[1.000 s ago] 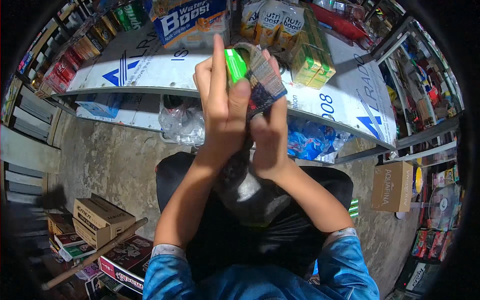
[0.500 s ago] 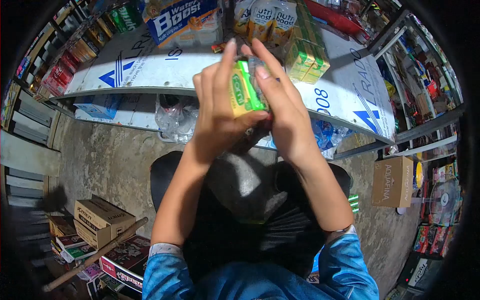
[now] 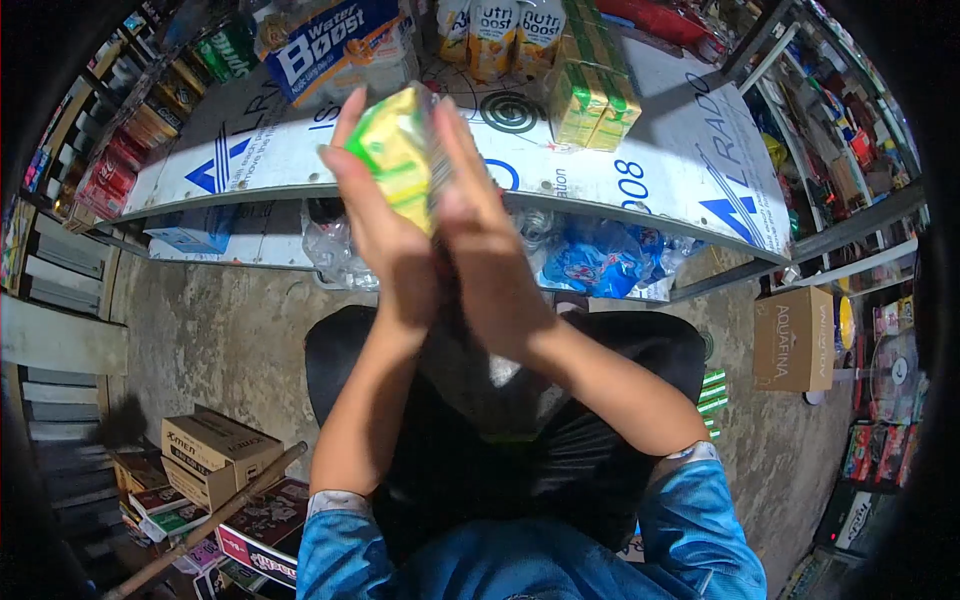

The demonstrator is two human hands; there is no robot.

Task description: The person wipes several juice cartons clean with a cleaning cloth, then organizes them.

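Between my two palms is a green and yellow drink carton [image 3: 395, 150], blurred by motion and tilted to the left above the shelf edge. My left hand [image 3: 385, 235] supports its left and lower side, thumb and fingers stretched along it. My right hand [image 3: 480, 235] presses flat against the other side, its fingers pointing up. The lower end of the carton is hidden behind the hands. Just beyond, on the shelf [image 3: 420, 165], stand a blue Water Boost pack [image 3: 335, 50], several Nutri Boost bottles [image 3: 492, 40] and a wrapped block of green and yellow cartons [image 3: 592, 100].
A dark spiral coil [image 3: 510, 112] lies on the shelf. Below are blue plastic packages [image 3: 600, 262] and clear bags [image 3: 345, 255]. Cans [image 3: 110, 180] line the left side. An Aquafina box [image 3: 792, 340] stands right; an X-Men box [image 3: 220, 450] and a wooden stick [image 3: 220, 515] are left.
Both hands have moved left with the carton, and it has turned in them. The right hand now lies across more of its side. The spiral coil has come into view.
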